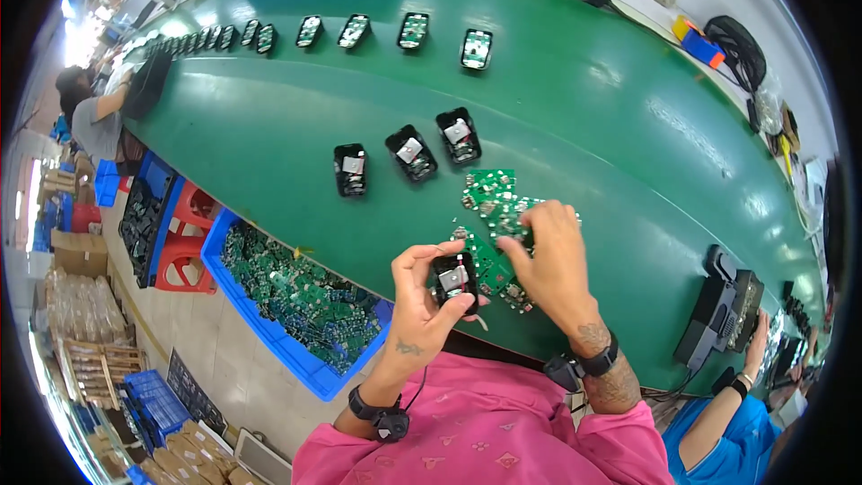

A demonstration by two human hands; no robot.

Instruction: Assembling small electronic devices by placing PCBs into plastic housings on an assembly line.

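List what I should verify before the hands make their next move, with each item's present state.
1. Black case secure in the left hand: ok, held between thumb and fingers.
2. Case's open side facing up: ok, its inside shows.
3. Right hand at the circuit boards: ok, it is over the group.
4. Right fingers gripping a board: cannot tell, blurred.
5. Circuit boards spaced apart: not ok, bunched together.
6. Three other cases clear of both hands: ok, beyond the left hand.
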